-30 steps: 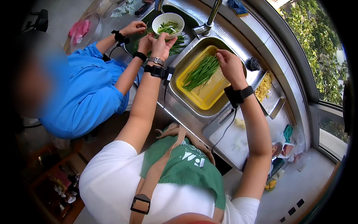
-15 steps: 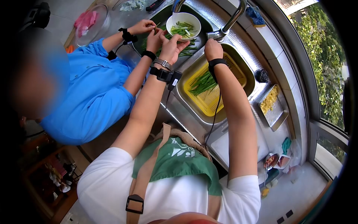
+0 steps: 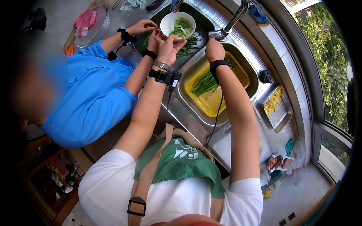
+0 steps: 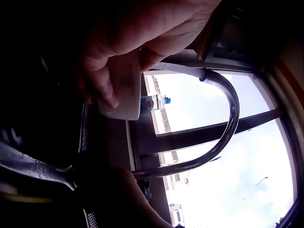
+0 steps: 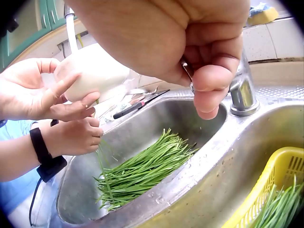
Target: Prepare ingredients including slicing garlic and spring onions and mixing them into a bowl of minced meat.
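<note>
My left hand (image 3: 168, 51) holds a white bowl (image 5: 97, 71) from below and the side, fingers spread along its wall. Cut green and white stalk pieces lie in the bowl in water. A stream (image 3: 172, 22) runs down into it from the tap spout (image 3: 176, 5). With curled fingers, my right hand (image 3: 215, 50) grips the tap's metal lever (image 5: 188, 70), mostly hidden behind the fingers. Long chive-like stalks (image 5: 147, 166) lie in the left basin under the bowl. More stalks (image 3: 206, 83) rest in the yellow basket (image 3: 209, 109) below my right wrist.
Another person in a blue shirt (image 3: 90, 94) works at the left basin, their hands (image 3: 142, 27) close beside my left hand. A tray of yellow pieces (image 3: 272, 101) stands right of the basins. A white cutting board (image 3: 226, 147) lies nearer me. A black-handled knife (image 5: 128, 110) lies behind the basin.
My right hand has moved from the stalks in the yellow basket up and left to the tap lever. The water stream into the bowl now shows thicker. My left hand keeps hold of the bowl.
</note>
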### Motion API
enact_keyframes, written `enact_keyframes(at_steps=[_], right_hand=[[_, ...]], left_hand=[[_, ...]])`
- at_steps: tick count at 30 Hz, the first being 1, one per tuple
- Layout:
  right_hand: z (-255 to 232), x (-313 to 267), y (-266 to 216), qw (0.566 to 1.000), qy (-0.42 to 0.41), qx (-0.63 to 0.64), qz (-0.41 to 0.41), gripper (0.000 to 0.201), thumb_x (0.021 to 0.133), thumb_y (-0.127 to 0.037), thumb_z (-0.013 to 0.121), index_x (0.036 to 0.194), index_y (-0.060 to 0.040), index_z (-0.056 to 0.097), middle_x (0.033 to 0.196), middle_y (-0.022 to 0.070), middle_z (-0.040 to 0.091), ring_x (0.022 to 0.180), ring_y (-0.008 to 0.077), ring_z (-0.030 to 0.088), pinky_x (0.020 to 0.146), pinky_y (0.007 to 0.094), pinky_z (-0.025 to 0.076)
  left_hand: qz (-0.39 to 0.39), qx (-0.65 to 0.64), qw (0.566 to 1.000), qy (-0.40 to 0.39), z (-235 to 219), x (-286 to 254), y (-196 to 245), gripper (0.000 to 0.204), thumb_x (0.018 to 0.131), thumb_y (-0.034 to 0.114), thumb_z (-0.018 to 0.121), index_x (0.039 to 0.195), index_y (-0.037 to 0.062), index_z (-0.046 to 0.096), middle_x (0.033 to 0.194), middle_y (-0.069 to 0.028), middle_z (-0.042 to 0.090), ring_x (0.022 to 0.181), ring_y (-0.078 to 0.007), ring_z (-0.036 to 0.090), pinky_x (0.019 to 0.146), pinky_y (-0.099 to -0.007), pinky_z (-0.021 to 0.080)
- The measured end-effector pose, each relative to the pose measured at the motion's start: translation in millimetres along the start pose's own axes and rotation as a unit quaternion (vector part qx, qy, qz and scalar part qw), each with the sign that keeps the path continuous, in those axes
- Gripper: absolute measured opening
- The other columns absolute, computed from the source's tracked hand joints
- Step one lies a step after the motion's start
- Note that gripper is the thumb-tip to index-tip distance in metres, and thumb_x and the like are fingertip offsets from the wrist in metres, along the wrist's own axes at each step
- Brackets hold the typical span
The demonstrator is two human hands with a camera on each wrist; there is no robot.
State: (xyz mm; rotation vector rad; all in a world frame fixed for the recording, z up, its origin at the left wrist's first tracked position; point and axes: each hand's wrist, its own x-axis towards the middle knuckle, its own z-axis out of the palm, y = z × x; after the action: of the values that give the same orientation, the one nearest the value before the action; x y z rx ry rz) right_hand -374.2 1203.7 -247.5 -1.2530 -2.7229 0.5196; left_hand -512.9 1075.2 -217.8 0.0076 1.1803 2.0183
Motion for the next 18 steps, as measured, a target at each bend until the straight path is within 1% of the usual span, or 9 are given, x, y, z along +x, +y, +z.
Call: enact_keyframes(at_steps=[2, 9, 11, 15, 17, 18], right_hand=[[1, 1, 1, 1.0, -0.001, -0.004, 0.001, 0.02, 0.089, -0.009, 0.043, 0.084, 0.0008, 0.06, 0.083, 0.0226, 0.068, 0.08, 0.0388, 0.067, 0.07, 0.0472, 0.054], [2, 0, 2, 1.0, 0.005, -0.007, -0.005, 0.02, 0.089, -0.009, 0.043, 0.085, 0.0014, 0.06, 0.083, 0.0227, 0.068, 0.079, 0.0384, 0.067, 0.069, 0.0467, 0.054], [3, 0, 3, 1.0, 0.005, -0.005, -0.004, 0.02, 0.089, -0.009, 0.043, 0.085, 0.0015, 0.06, 0.083, 0.0227, 0.068, 0.079, 0.0385, 0.067, 0.069, 0.0467, 0.054], [2, 0, 3, 1.0, 0.003, 0.0, -0.006, 0.019, 0.088, -0.008, 0.044, 0.085, 0.0016, 0.06, 0.084, 0.0228, 0.068, 0.079, 0.0389, 0.067, 0.07, 0.0472, 0.054], [2, 1, 5, 1.0, 0.002, 0.008, -0.001, 0.019, 0.088, -0.009, 0.044, 0.085, 0.0016, 0.06, 0.085, 0.0233, 0.068, 0.08, 0.0393, 0.067, 0.071, 0.0478, 0.054], [2, 1, 5, 1.0, 0.0, 0.015, 0.003, 0.019, 0.088, -0.01, 0.045, 0.086, 0.0016, 0.06, 0.086, 0.0237, 0.067, 0.081, 0.0398, 0.067, 0.072, 0.0483, 0.054]], left_hand=[[0.001, -0.012, 1.0, -0.019, -7, 6, -3, 0.062, 0.08, -0.006, 0.056, 0.123, 0.0153, 0.017, 0.13, -0.0122, 0.037, 0.104, -0.0326, 0.058, 0.078, -0.0441, 0.061], [0.008, -0.029, 1.0, 0.006, -1, 0, 3, 0.061, 0.079, -0.007, 0.055, 0.122, 0.0155, 0.018, 0.131, -0.0116, 0.036, 0.104, -0.032, 0.057, 0.078, -0.0455, 0.061], [0.03, -0.001, 0.999, 0.042, 8, -9, 8, 0.058, 0.083, -0.005, 0.054, 0.129, 0.013, 0.023, 0.13, -0.0091, 0.041, 0.107, -0.0298, 0.058, 0.083, -0.0447, 0.06], [0.031, 0.0, 0.999, 0.034, 4, -8, 8, 0.059, 0.083, -0.005, 0.054, 0.129, 0.0149, 0.022, 0.131, -0.009, 0.041, 0.107, -0.0301, 0.058, 0.083, -0.0454, 0.06], [0.031, 0.002, 0.999, 0.006, -2, -4, 6, 0.058, 0.081, -0.005, 0.054, 0.122, 0.0132, 0.018, 0.133, -0.0117, 0.036, 0.105, -0.0331, 0.058, 0.079, -0.0458, 0.061], [0.031, 0.002, 0.999, 0.006, -2, -4, 6, 0.058, 0.081, -0.005, 0.054, 0.122, 0.0132, 0.018, 0.133, -0.0117, 0.036, 0.105, -0.0331, 0.058, 0.079, -0.0458, 0.061]])
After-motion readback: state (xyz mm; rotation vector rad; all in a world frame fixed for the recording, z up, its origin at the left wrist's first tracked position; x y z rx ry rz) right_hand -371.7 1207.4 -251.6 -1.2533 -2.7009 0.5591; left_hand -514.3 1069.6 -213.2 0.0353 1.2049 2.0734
